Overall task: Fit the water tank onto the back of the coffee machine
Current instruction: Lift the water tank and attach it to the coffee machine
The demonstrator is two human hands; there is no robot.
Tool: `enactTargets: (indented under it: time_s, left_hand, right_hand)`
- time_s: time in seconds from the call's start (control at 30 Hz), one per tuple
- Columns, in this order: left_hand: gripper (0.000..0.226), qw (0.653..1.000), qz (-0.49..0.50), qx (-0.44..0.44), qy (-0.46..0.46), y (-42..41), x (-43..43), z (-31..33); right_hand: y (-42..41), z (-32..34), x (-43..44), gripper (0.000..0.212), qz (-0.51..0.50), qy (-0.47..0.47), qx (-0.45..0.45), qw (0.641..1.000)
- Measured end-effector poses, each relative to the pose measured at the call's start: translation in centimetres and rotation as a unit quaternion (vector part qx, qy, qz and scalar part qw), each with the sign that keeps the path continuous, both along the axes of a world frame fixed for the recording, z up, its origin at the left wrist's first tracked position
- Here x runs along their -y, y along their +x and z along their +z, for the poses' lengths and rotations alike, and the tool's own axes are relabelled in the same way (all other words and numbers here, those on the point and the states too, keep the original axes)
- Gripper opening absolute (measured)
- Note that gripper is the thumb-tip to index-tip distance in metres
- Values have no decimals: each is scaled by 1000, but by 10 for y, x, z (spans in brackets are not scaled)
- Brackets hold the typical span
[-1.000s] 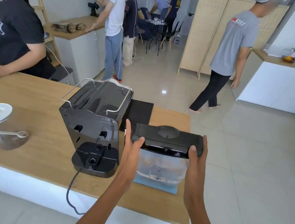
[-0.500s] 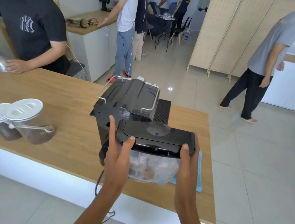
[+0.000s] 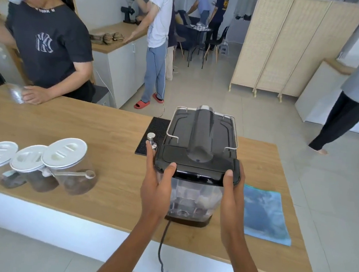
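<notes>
The long wooden tabletop [image 3: 85,129] carries a black, boxy coffee machine [image 3: 203,132] near its right end, back toward the near edge. Pressed against that back is the clear plastic water tank with a glossy black lid [image 3: 196,178], upright. Both forearms reach in from below. The left hand [image 3: 157,182] clasps the tank's left side, thumb on the lid's front rim, fingers [image 3: 149,154] straight up; the right hand [image 3: 232,191] mirrors it on the right. A blue cloth [image 3: 263,212] lies just right.
</notes>
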State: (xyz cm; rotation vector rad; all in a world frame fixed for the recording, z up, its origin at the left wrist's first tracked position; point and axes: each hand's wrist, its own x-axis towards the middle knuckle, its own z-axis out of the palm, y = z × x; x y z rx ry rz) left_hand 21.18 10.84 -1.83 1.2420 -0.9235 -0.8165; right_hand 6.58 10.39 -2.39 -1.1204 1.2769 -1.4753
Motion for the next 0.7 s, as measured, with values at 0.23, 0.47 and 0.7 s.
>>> enactTargets:
  time_s: [0.23, 0.47, 0.7]
  left_hand:
    - [82, 999, -35, -11, 2, 6, 16, -6]
    - [84, 998, -60, -18, 5, 5, 24, -10]
    - [76, 999, -51, -4, 6, 7, 29, -2]
  right_hand:
    - [7, 9, 11, 68, -40, 37, -18, 998]
    - [6, 9, 15, 75, -54, 41, -24, 997]
    - [8, 3, 18, 69, -43, 51, -32, 997]
